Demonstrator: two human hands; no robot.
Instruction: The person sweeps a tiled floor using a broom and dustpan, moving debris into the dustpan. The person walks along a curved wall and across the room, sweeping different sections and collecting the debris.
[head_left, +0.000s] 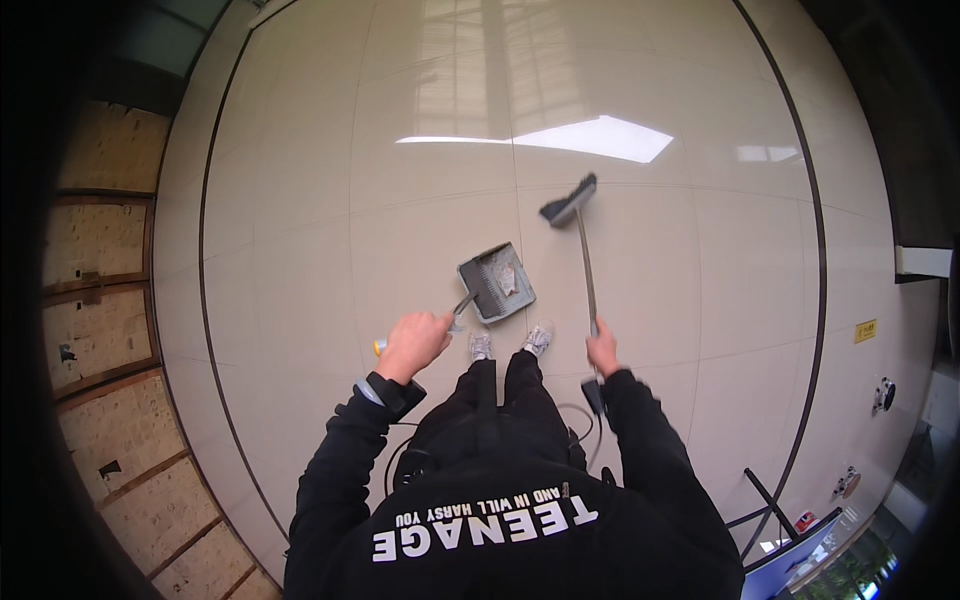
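My left hand (417, 345) grips the handle of a grey long-handled dustpan (496, 283), whose pan is in front of my shoes. Some pale debris (508, 280) lies inside the pan. A yellow handle end shows behind that hand. In my right hand (602, 349) is the stick of a broom (571, 204). Its dark-bristled head is slightly blurred, farther forward and to the right of the dustpan, apart from it. Shiny beige floor tiles (420, 240) lie beneath both tools.
Wooden panels or crates (101, 240) line the far left. At the lower right are a black metal stand (771, 501) and a blue-faced board (802, 559). A yellow sign (865, 331) and small round fixtures are at the right. Cables hang beside my legs.
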